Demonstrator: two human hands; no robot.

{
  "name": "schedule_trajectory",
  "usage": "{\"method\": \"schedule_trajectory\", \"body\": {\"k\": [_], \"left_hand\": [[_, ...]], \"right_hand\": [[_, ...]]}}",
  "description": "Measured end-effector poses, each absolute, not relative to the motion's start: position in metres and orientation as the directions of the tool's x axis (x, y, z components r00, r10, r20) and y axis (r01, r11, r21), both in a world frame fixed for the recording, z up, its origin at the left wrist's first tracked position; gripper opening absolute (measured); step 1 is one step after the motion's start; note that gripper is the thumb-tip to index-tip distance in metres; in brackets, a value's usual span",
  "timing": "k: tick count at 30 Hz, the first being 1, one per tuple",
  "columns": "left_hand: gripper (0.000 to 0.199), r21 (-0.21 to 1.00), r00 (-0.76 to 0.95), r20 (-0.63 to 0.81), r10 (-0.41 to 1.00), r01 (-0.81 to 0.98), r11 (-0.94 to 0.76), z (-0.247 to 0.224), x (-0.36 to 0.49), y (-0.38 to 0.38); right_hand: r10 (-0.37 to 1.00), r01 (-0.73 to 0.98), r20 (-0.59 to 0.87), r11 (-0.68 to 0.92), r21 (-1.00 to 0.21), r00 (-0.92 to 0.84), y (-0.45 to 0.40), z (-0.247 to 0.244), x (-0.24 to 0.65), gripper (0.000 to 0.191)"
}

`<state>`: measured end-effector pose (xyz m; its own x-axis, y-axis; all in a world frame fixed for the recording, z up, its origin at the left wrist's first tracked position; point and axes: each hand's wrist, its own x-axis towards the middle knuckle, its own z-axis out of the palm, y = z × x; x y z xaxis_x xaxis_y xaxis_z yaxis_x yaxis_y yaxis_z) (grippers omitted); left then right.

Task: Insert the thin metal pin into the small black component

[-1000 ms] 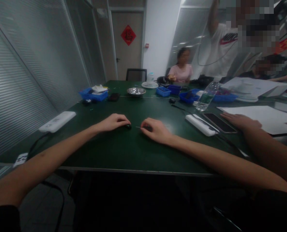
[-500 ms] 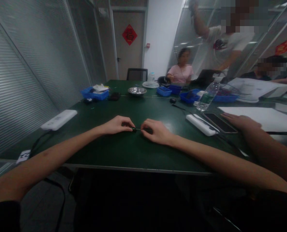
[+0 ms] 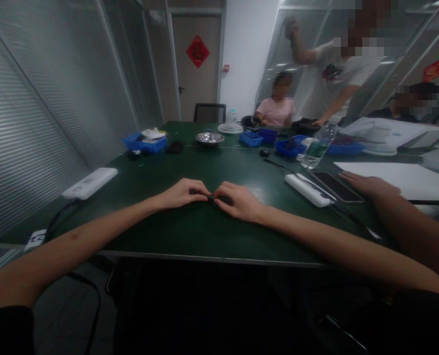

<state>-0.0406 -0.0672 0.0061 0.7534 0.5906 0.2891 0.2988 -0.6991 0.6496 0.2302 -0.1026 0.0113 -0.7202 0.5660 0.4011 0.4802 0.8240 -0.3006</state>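
My left hand (image 3: 184,193) is closed in a pinch on a small dark piece (image 3: 211,198), just above the green tabletop (image 3: 160,227). Facing it, my right hand (image 3: 237,201) is also pinched, around the end of a thin rod that the fingers now hide. The fingertips of both hands nearly meet at the dark piece. Its exact kind is too small and dim to make out.
White power strips (image 3: 89,183) lie at the left and right, with cables. A phone (image 3: 336,187), a plastic bottle (image 3: 319,148) and another person's hand (image 3: 370,186) are at the right. Farther back stand a metal bowl (image 3: 210,139) and several blue trays (image 3: 145,143).
My left hand has shifted right with the dark piece, closing the gap to my right hand. The thin rod between them has gone out of sight. My right hand stays put.
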Motion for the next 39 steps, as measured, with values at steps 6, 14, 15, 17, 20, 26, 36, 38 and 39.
{"method": "schedule_trajectory", "body": {"k": [6, 14, 15, 17, 20, 26, 36, 38, 39], "left_hand": [[0.032, 0.657, 0.756, 0.246, 0.606, 0.33, -0.678, 0.007, -0.038, -0.069], [0.059, 0.721, 0.701, 0.147, 0.698, 0.407, -0.561, 0.012, -0.044, -0.067], [0.049, 0.699, 0.702, 0.149, 0.696, 0.423, -0.577, 0.012, -0.045, -0.066], [0.034, 0.631, 0.707, 0.184, 0.683, 0.449, -0.633, 0.012, -0.046, -0.066], [0.027, 0.509, 0.69, 0.297, 0.66, 0.471, -0.721, 0.01, -0.046, -0.064], [0.027, 0.412, 0.714, 0.273, 0.644, 0.518, -0.749, 0.006, -0.047, -0.058], [0.032, 0.567, 0.611, 0.208, 0.764, 0.561, -0.603, 0.009, -0.059, -0.046], [0.036, 0.575, 0.603, 0.185, 0.776, 0.574, -0.583, 0.01, -0.063, -0.04], [0.038, 0.573, 0.598, 0.179, 0.781, 0.583, -0.577, 0.01, -0.067, -0.036]], "right_hand": [[0.561, 0.482, 0.413, 0.828, -0.287, -0.718, -0.102, 0.01, 0.23, 0.015], [0.713, 0.596, 0.471, 0.698, -0.397, -0.52, -0.092, 0.009, 0.23, 0.009], [0.735, 0.608, 0.469, 0.673, -0.421, -0.489, -0.091, 0.009, 0.23, 0.009], [0.772, 0.621, 0.466, 0.63, -0.467, -0.433, -0.09, 0.009, 0.23, 0.009], [0.796, 0.622, 0.46, 0.599, -0.504, -0.394, -0.089, 0.01, 0.23, 0.009], [0.786, 0.605, 0.46, 0.614, -0.507, -0.413, -0.09, 0.011, 0.232, 0.01], [0.764, 0.59, 0.47, 0.642, -0.489, -0.442, -0.09, 0.01, 0.232, 0.01], [0.764, 0.589, 0.469, 0.642, -0.491, -0.442, -0.091, 0.011, 0.231, 0.009], [0.766, 0.588, 0.467, 0.641, -0.494, -0.443, -0.091, 0.011, 0.231, 0.009]]}}
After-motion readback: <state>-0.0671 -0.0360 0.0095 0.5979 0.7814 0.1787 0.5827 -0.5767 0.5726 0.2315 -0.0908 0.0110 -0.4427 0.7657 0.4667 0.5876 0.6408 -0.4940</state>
